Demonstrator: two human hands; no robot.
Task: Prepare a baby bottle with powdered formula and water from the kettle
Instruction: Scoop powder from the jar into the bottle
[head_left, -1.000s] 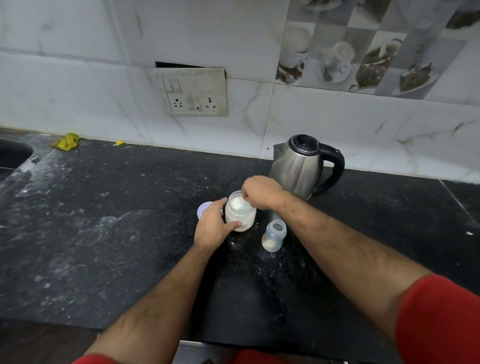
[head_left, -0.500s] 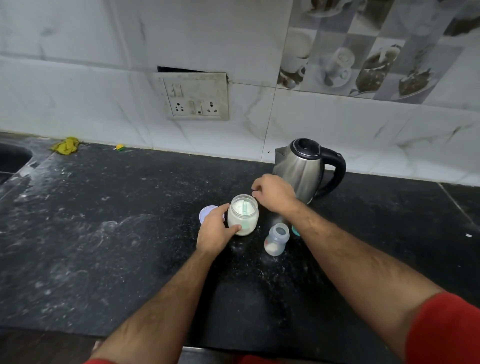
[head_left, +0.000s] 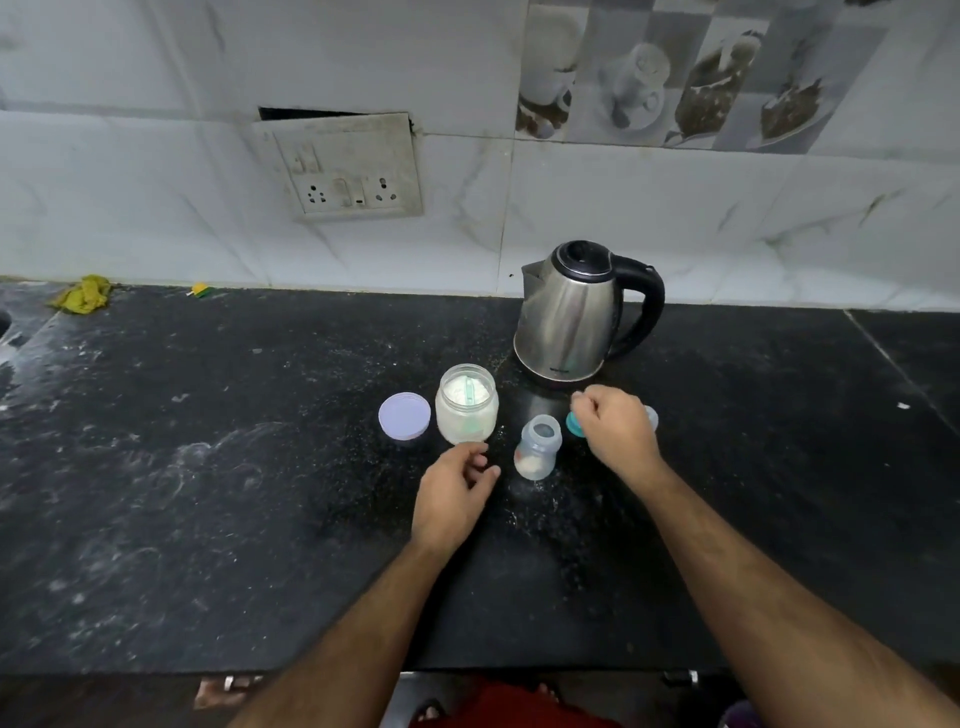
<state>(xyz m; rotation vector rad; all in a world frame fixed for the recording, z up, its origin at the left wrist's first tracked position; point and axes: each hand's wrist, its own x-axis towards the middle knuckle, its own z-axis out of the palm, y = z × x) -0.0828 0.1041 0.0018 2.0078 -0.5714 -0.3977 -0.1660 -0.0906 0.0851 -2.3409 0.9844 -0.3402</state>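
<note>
Small clear baby bottle (head_left: 538, 447) stands uncapped between my hands: left hand (head_left: 451, 496) loosely open, holding nothing; right hand (head_left: 615, 428) curled over the teal bottle ring (head_left: 573, 423), grasp unclear.

A dirty white switch-and-socket plate (head_left: 345, 166) sits on the marble wall tiles. Below it and far to the left, a crumpled yellow cloth (head_left: 83, 294) lies on the black countertop (head_left: 208, 493); a small yellow-green scrap (head_left: 201, 291) lies nearer the plate.

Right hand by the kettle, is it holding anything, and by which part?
The right hand rests over the teal bottle ring, fingers curled at its rim; whether it actually grips it cannot be told. The left hand holds nothing.
</note>
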